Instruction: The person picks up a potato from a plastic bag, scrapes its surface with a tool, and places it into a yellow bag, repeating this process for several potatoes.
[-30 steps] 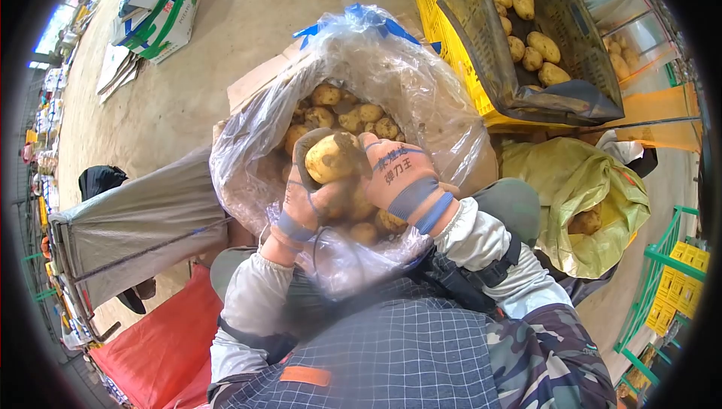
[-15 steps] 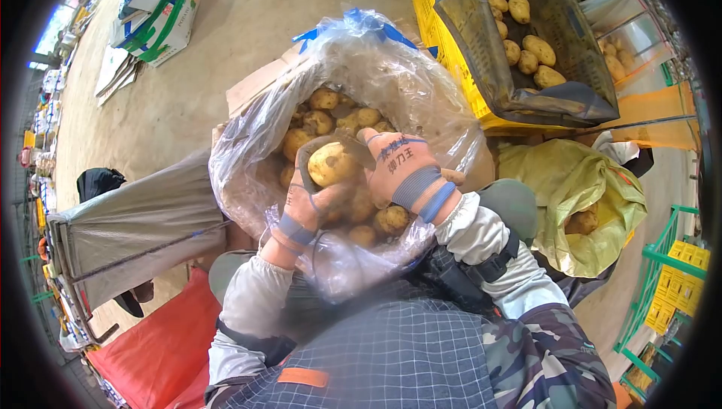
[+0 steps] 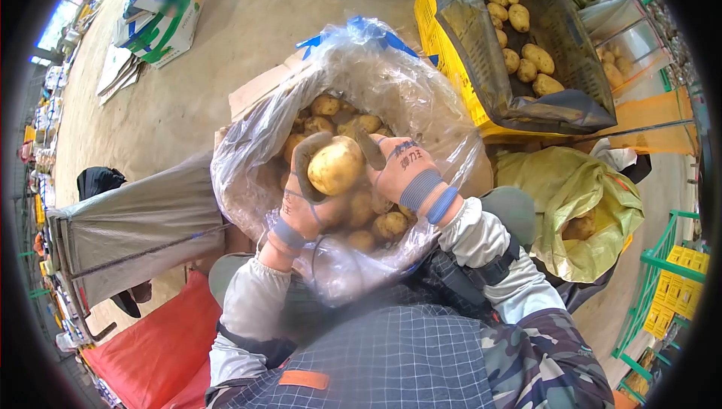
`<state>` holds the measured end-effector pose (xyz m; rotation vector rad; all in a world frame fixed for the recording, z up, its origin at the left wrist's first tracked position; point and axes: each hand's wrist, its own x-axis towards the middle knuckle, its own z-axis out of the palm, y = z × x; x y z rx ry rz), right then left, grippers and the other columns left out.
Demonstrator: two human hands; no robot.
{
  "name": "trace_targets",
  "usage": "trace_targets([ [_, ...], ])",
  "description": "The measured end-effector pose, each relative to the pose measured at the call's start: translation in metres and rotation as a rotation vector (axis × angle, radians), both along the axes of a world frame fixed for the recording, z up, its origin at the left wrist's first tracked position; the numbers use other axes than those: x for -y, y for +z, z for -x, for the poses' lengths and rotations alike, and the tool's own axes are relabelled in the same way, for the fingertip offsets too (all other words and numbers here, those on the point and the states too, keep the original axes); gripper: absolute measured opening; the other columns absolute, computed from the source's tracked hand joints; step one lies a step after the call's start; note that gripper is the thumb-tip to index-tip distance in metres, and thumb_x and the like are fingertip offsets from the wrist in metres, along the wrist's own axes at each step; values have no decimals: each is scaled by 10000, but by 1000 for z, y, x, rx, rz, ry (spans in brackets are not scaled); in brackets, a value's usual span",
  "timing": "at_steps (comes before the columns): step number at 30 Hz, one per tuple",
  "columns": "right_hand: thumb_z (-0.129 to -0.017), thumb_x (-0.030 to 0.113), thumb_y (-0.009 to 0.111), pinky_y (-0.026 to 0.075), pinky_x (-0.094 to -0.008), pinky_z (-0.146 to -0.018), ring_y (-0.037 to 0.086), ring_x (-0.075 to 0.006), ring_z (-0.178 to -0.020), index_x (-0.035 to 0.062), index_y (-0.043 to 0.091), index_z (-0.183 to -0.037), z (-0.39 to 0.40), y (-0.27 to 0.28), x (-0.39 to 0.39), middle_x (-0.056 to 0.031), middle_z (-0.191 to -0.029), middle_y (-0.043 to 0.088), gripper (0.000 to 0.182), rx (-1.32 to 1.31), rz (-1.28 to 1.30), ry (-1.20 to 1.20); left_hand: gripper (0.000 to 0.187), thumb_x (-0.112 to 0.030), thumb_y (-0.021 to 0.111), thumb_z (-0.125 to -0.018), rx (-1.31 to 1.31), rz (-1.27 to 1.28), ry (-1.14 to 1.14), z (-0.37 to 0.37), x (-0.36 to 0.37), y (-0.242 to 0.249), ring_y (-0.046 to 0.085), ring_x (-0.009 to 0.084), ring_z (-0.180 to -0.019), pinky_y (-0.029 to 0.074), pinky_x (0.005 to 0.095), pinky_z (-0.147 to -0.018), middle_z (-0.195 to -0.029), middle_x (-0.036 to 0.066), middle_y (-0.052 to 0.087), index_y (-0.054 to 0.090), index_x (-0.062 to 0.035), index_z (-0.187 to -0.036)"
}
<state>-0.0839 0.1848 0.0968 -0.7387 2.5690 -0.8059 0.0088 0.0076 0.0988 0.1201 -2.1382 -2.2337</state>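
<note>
Since half a second ago, the potato [image 3: 335, 165] has turned in the left hand [image 3: 302, 202], and now a rounder, brighter side faces up. The right hand [image 3: 406, 172] has slid a little away to the right.

The left hand has its fingers [image 3: 301, 155] curled around the left side and the bottom of the potato, so it has a good hold. The right hand is just beside the potato, with one dark fingertip pointing up near its edge. I cannot tell if that tip touches it. Some of the right hand's fingers are hidden, so I cannot tell how far open they are.

Both hands wear peach gloves with dark palms and blue and gray cuffs. The potato is up over a big clear plastic bag [image 3: 444, 108]. More potatoes [image 3: 390, 225] lie in that bag, under and around the hands, and some have brown dirt on them.

Up to the right is a yellow crate [image 3: 447, 48] with a dark liner [image 3: 519, 112] and potatoes inside. Below the crate is a yellow-green bag [image 3: 526, 176]. To the left are a gray sheet [image 3: 150, 221] and a red cloth [image 3: 154, 341]. A white and green box [image 3: 177, 40] is on the floor [image 3: 248, 18] at the upper left.
</note>
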Motion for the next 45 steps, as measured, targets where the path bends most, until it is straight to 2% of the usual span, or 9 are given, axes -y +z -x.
trace_targets([
  [9,-946,286,593,508,-378,-955,646,-276,-1149,118,554,-1312,-11,31,8,-120,-1236,667,405,75,-334,292,733,-71,816,-773,-40,48,101,1,-2,-1,589,222,-1174,485,357,-1017,-1301,126,578,425,-51,-1392],
  [12,-920,252,602,519,-407,-936,634,-316,-1145,155,600,-1268,-5,14,1,-159,-1237,647,361,219,33,25,742,-87,800,-769,-164,273,54,1,-2,4,540,284,-1248,443,385,-1068,-1336,166,544,430,-41,-1410],
  [14,-850,202,638,522,-462,-926,601,-394,-1143,176,683,-1115,-11,-19,-11,-209,-1233,617,270,-368,-91,288,809,-159,831,-713,-325,697,29,0,2,0,488,348,-1334,400,427,-1124,-1413,206,513,458,-27,-1419],
  [15,-839,230,664,495,-450,-1006,555,-338,-1242,110,654,-1237,4,7,-11,-194,-1379,546,416,-119,-221,473,862,-190,830,-708,-274,638,18,-4,1,-7,485,346,-1350,394,442,-1135,-1445,206,498,429,-20,-1452],
  [17,-810,173,690,461,-388,-1035,566,-289,-1198,111,585,-1349,2,-2,-13,-136,-1340,569,552,810,567,69,989,-101,793,-723,-140,402,-148,-13,6,-1,463,311,-1378,390,433,-1143,-1490,208,469,273,-22,-1560],
  [19,-782,162,749,457,-332,-1012,577,-228,-1140,112,495,-1468,-9,27,-16,-104,-1286,597,733,1225,951,-276,985,-209,794,-782,-48,598,-27,-22,22,-19,415,315,-1411,370,427,-1152,-1516,211,438,244,-25,-1577],
  [23,-685,424,910,489,-376,-960,640,-295,-1140,34,412,-1499,-15,-31,15,-171,-1238,675,1031,767,712,-169,898,-296,759,-888,-51,418,-35,-18,-25,46,403,317,-1388,322,419,-1159,-1513,223,410,237,-39,-1572],
  [25,-638,199,935,537,-392,-848,634,-239,-1099,37,537,-1387,-7,-52,27,-118,-1156,696,864,619,645,-236,883,-287,748,-897,-85,384,-45,-21,-23,42,419,314,-1370,333,415,-1149,-1499,217,426,236,-31,-1569],
  [45,-820,382,809,529,-367,-736,656,-200,-822,54,697,-1079,-33,-25,-6,-82,-891,704,433,600,762,-257,683,-267,684,-919,61,-106,-63,-39,-21,22,529,268,-1278,414,388,-1084,-1406,165,531,407,7,-1480],
])
